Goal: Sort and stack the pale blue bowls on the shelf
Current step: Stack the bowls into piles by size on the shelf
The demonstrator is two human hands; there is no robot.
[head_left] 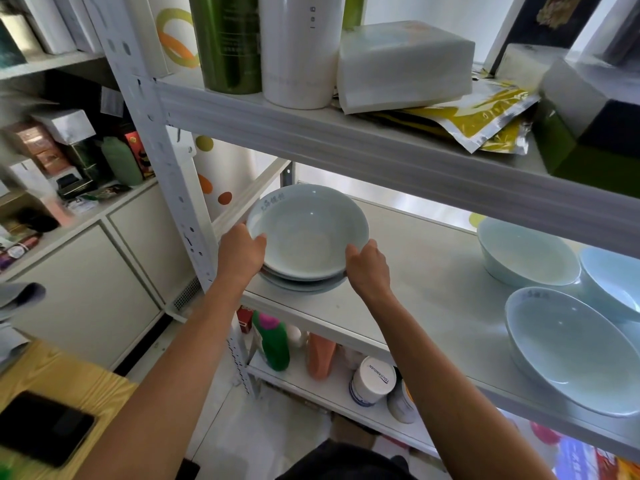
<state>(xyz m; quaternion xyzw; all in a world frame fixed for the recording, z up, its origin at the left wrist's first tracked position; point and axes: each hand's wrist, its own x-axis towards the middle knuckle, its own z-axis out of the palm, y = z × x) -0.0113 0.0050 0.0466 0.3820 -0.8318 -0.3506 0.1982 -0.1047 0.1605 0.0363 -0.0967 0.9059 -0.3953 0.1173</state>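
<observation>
A stack of pale blue bowls [306, 233] stands at the left end of the white middle shelf [426, 292]. My left hand [242, 254] grips the stack's left rim, thumb over the top bowl's edge. My right hand [369, 266] grips its right front rim the same way. Three more pale blue bowls lie apart at the right: a deep bowl [526, 252] at the back, a second bowl [613, 282] cut off by the frame edge, and a wide shallow bowl [575, 355] near the shelf's front edge.
The upper shelf [346, 140] hangs low over the bowls and carries a green canister [228, 43], a white canister [298, 50], a white box and yellow pouches. Bottles and jars stand on the lower shelf. The perforated shelf post [169, 168] rises just left of the stack.
</observation>
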